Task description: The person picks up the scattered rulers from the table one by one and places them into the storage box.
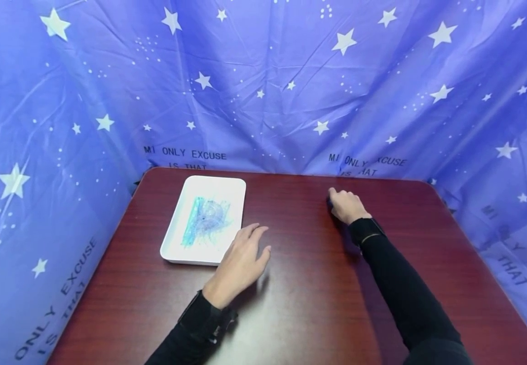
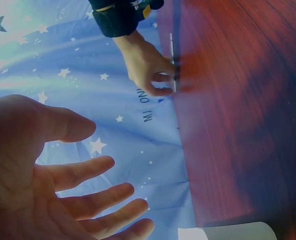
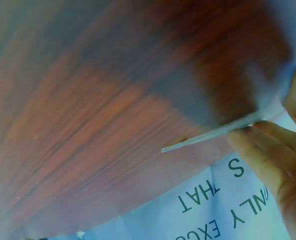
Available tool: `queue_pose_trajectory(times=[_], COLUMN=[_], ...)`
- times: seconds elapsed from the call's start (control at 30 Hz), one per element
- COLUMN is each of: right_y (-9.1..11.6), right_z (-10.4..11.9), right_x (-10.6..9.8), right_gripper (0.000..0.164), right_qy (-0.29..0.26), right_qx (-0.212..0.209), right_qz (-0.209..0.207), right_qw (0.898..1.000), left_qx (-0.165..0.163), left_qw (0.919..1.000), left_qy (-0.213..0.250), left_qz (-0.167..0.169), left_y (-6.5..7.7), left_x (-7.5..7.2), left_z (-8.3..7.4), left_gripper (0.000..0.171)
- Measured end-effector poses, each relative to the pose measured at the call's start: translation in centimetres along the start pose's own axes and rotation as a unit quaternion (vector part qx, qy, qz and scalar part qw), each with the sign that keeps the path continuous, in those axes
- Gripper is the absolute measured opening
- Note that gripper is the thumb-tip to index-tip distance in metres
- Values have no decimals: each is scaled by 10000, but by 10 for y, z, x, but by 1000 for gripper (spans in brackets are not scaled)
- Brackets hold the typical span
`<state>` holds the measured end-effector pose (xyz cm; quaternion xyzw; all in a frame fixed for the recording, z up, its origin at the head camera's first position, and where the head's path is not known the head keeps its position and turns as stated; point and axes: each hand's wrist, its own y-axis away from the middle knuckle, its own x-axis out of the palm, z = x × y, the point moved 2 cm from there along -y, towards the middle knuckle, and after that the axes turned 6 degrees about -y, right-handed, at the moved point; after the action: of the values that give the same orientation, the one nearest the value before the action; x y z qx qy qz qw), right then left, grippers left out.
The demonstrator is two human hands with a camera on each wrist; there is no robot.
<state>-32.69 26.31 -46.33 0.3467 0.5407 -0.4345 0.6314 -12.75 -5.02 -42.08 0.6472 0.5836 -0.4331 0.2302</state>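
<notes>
My right hand (image 1: 346, 205) is at the far right of the table, its fingers curled round a thin, flat, dark slab (image 1: 329, 202). In the right wrist view the slab shows a pale narrow edge (image 3: 202, 137), with the fingers (image 3: 262, 155) at one end of it; its kind cannot be made out. Over the table beside the white tray (image 1: 218, 185), my left hand (image 1: 240, 258) holds nothing, its fingers loosely spread. Blue and turquoise scribbles (image 1: 206, 220) cover the middle of the tray, whose lower right edge lies behind the left hand in the head view.
The brown wood-grain table (image 1: 300, 304) has rounded far corners. A blue curtain (image 1: 263, 66) with white stars and black lettering hangs right behind its far edge and along both sides. Black sleeves (image 1: 409, 289) and wrist straps cover the forearms.
</notes>
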Motion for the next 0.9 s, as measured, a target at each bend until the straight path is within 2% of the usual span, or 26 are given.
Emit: queue_pose_trajectory(times=[0.13, 0.33, 0.47, 0.6, 0.67, 0.83, 0.9], right_y=[5, 13, 21, 32, 39, 62, 70], right_z=[0, 5, 26, 53, 66, 96, 107], right_x=[-4, -19, -33, -46, -50, -52, -51], right_gripper=[29, 32, 30, 30, 29, 31, 32], right_qy=[-284, -1060, -1579, -2043, -2342, -3443, -3718], right_qx=[195, 443, 316, -12, -177, -295, -292], right_qz=[-419, -483, -572, -778, -874, -882, -891], right_qw=[9985, 9922, 9853, 9758, 9681, 9343, 9236], left_qx=[-18, -162, -221, -213, -235, -206, -218], left_qw=[10000, 9996, 9987, 9978, 9970, 9943, 9928], left_qy=[9, 233, 463, 629, 740, 1017, 1147], left_qz=[-85, -4, 70, -22, -72, -240, -270], left_y=[0, -1, -4, -7, -8, -9, -9], left_x=[1, 3, 5, 4, 3, 3, 4], left_z=[0, -1, 1, 1, 1, -1, 0], left_gripper=[47, 46, 46, 44, 44, 45, 45])
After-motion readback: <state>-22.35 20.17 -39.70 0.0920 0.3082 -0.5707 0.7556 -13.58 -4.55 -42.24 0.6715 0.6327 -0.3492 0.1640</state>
